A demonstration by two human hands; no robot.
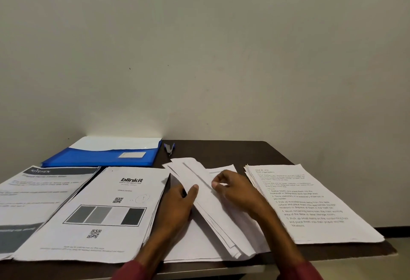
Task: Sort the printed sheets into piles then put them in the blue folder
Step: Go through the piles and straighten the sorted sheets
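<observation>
Holding a fanned sheaf of white printed sheets (pixel 213 211) midway along the dark brown tabletop (pixel 244 151): left grip (pixel 177 204) closed on its raised edge, thumb on top, other fingers hidden beneath; right grip (pixel 233 188) pinching a sheet edge with curled fingers. Flanked just left by a pile headed "blinkit" (pixel 106 219) and, beyond, a pile headed "KITCHEN" (pixel 33 193); to the right, apart, a pile of numbered task text (pixel 315 204). Lying flat at the far left against the pale wall (pixel 199 57), a blue plastic folder (pixel 95 158), white sheet inside, behind both left piles. Just beside its right edge, a small blue-and-metal stapling tool (pixel 169 148).
</observation>
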